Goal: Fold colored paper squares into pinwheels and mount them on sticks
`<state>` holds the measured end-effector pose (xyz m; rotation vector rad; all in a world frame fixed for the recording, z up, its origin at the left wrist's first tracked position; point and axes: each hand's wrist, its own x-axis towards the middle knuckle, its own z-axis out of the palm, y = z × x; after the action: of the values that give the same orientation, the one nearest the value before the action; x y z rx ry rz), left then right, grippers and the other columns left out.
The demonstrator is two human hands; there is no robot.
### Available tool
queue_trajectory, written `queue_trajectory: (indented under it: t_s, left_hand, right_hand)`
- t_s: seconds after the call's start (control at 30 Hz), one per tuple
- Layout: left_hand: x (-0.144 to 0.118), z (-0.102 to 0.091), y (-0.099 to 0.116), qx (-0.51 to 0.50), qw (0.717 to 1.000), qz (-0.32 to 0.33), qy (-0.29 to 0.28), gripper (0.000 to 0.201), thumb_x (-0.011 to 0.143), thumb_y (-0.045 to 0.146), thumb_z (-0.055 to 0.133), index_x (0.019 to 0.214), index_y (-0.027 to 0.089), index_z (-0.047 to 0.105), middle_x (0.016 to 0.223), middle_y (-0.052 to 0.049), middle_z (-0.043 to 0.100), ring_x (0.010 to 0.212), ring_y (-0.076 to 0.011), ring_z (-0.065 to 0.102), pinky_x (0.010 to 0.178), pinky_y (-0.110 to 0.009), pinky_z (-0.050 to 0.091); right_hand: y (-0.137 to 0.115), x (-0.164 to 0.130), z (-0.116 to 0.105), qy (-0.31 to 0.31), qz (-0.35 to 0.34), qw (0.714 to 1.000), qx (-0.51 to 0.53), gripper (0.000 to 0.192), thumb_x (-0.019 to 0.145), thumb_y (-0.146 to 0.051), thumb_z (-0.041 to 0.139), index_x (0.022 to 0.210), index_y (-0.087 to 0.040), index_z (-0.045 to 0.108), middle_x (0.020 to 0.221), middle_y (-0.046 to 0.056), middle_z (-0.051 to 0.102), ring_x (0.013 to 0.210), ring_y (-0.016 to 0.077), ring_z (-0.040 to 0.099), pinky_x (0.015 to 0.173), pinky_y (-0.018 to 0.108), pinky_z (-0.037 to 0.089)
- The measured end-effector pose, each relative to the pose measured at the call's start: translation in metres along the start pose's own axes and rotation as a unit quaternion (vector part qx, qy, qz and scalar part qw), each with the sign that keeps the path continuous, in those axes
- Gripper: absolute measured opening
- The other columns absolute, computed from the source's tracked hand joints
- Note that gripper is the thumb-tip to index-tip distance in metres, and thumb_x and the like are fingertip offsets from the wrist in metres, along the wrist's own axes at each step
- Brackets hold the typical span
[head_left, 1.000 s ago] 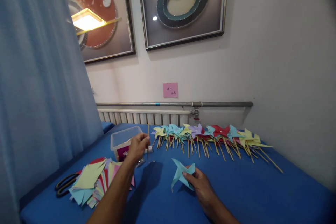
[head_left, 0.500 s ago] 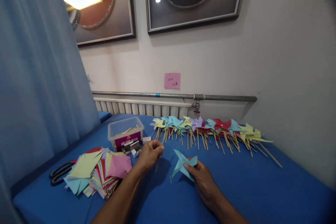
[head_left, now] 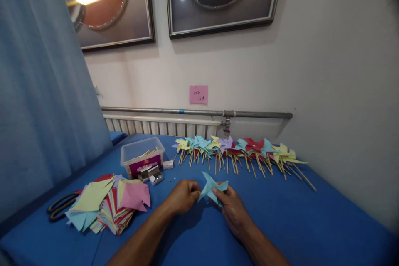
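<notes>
A light-blue paper pinwheel (head_left: 210, 184) is in my right hand (head_left: 233, 208), the thumb pressed on its front and the fingers behind it. My left hand (head_left: 184, 195) is closed in a pinch right beside the pinwheel's left blade. Only a faint end of the thin wooden stick (head_left: 195, 207) shows below the left fingers; the rest is hidden. Beyond the hands lies a long row of finished pinwheels (head_left: 226, 144) in blue, yellow, red and purple, their sticks pointing toward me.
To the left, a clear plastic tub (head_left: 142, 157) holds wooden sticks, with small open boxes (head_left: 155, 175) and a white box (head_left: 168, 165) beside it. Nearer lie a stack of cut coloured paper (head_left: 96, 195) and scissors (head_left: 59, 207). A blue cloth (head_left: 280, 224) covers the table.
My left hand has moved right and nearer with the stick, up to the pinwheel. My right hand has shifted slightly left with the pinwheel. The view has turned a little right.
</notes>
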<state>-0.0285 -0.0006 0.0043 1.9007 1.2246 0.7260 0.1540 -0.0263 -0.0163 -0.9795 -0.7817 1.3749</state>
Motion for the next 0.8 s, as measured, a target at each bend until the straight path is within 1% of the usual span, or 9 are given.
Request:
queue_trajectory:
  t_s: [0.1, 0.2, 0.4, 0.67, 0.8]
  left_hand:
    - [-0.0018, -0.0008, 0.0029, 0.009, 1.000, -0.009, -0.014, 0.020, 0.079, 0.029, 0.051, 0.073, 0.016, 0.064, 0.064, 0.001, 0.059, 0.061, -0.0126, 0.050, 0.057, -0.023, 0.034]
    - [-0.0036, -0.0030, 0.0052, 0.027, 0.999, -0.013, -0.014, 0.021, 0.080, 0.029, 0.051, 0.073, 0.016, 0.065, 0.064, 0.001, 0.059, 0.061, -0.0127, 0.050, 0.057, -0.024, 0.034]
    - [-0.0055, -0.0031, 0.0079, 0.017, 1.000, -0.012, -0.016, 0.020, 0.080, 0.030, 0.052, 0.075, 0.015, 0.064, 0.065, 0.001, 0.058, 0.062, -0.0128, 0.049, 0.057, -0.024, 0.033]
    - [-0.0049, -0.0019, 0.0062, 0.001, 1.000, -0.018, -0.014, 0.019, 0.078, 0.029, 0.052, 0.075, 0.016, 0.064, 0.065, 0.001, 0.059, 0.062, -0.0128, 0.049, 0.057, -0.024, 0.033]
    - [-0.0044, -0.0013, 0.0063, 0.008, 1.000, -0.007, -0.006, 0.019, 0.079, 0.029, 0.051, 0.074, 0.016, 0.064, 0.066, 0.001, 0.059, 0.062, -0.0127, 0.050, 0.058, -0.024, 0.033]
  right_hand:
    - [0.0037, 0.0020, -0.0018, 0.016, -0.010, 1.000, -0.008, 0.045, 0.056, -0.042, 0.091, 0.088, -0.021, 0.067, 0.076, -0.002, 0.070, 0.070, 0.0183, 0.066, 0.072, 0.032, 0.054]
    - [0.0062, 0.0036, -0.0025, 0.026, -0.016, 1.000, -0.006, 0.046, 0.056, -0.041, 0.091, 0.089, -0.021, 0.067, 0.077, -0.001, 0.070, 0.071, 0.0189, 0.066, 0.071, 0.032, 0.054]
    - [0.0065, 0.0051, -0.0029, 0.023, -0.022, 0.999, -0.006, 0.049, 0.056, -0.040, 0.090, 0.095, -0.022, 0.066, 0.086, 0.001, 0.071, 0.077, 0.0212, 0.068, 0.071, 0.033, 0.056]
    - [0.0026, 0.0028, -0.0009, 0.005, -0.017, 1.000, -0.017, 0.044, 0.057, -0.043, 0.089, 0.088, -0.021, 0.068, 0.087, 0.003, 0.074, 0.080, 0.0220, 0.069, 0.075, 0.034, 0.055]
    - [0.0031, 0.0035, -0.0009, 0.008, -0.015, 1.000, -0.016, 0.040, 0.058, -0.043, 0.088, 0.085, -0.021, 0.069, 0.082, 0.001, 0.073, 0.077, 0.0212, 0.068, 0.075, 0.034, 0.055]
